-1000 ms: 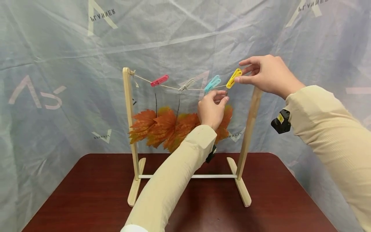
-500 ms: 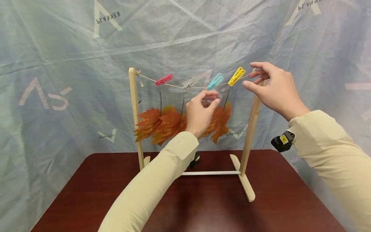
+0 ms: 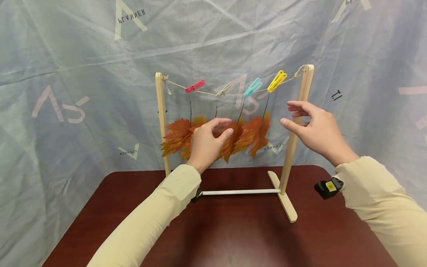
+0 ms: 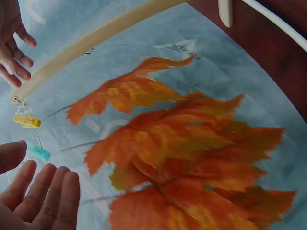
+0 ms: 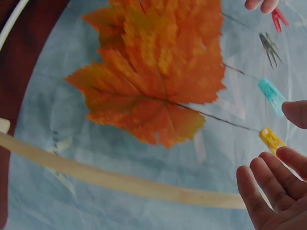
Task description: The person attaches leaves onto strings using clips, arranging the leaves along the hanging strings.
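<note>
Several orange maple leaves (image 3: 251,131) hang by dark stems from a string tied between two wooden posts. Along the string sit a red clothespin (image 3: 195,86), a grey clothespin (image 3: 224,90), a blue clothespin (image 3: 252,87) and a yellow clothespin (image 3: 277,81). My left hand (image 3: 211,142) hovers before the leaves, fingers loosely bent, holding nothing, and hides part of them. My right hand (image 3: 315,128) is in front of the right post (image 3: 293,148), below the yellow clothespin, thumb and fingers apart and nothing between them.
The wooden rack stands on a dark red table (image 3: 240,230), its right foot (image 3: 283,198) showing and a white crossbar (image 3: 241,191) joining the posts low down. My left arm covers the left foot. A grey printed curtain (image 3: 83,111) hangs close behind.
My right hand has let go of the yellow clothespin and moved down and to the right. My left hand has drawn away from the stem, down and to the left.
</note>
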The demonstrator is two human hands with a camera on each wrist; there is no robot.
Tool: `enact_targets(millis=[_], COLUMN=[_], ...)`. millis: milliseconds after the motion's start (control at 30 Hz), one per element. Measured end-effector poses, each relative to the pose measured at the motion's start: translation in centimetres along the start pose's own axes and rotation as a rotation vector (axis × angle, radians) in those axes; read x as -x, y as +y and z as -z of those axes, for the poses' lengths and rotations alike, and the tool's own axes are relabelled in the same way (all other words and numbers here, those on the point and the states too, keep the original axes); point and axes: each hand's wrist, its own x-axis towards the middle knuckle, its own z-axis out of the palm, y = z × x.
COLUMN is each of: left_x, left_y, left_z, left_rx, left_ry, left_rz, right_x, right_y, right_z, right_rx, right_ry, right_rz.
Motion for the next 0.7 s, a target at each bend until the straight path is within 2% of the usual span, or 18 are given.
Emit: enact_targets(millis=[200, 400, 633, 700], left_x=[1.4, 3.3, 6.1, 6.7], left_y=[-1.4, -3.4, -5.5, -6.0], left_z=[1.0, 1.4, 1.8, 1.8], left_rx=[-0.073, -0.081, -0.207, -0.24], left_ry=[-0.007, -0.015, -0.028, -0.034], left_rz=[0.058, 0.084, 0.136, 0.143], right_x=[1.8, 4.1, 6.7, 7.3], right_y=[0.9, 2.3, 3.6, 3.7], right_z=[-1.9, -4.3, -6.9, -7.4], right_rx=[-0.007, 0.016, 0.123, 0.124], right_ry=[-0.03, -0.059, -0.025, -0.034], right_rz=[-0.006, 0.0, 0.105, 0.108])
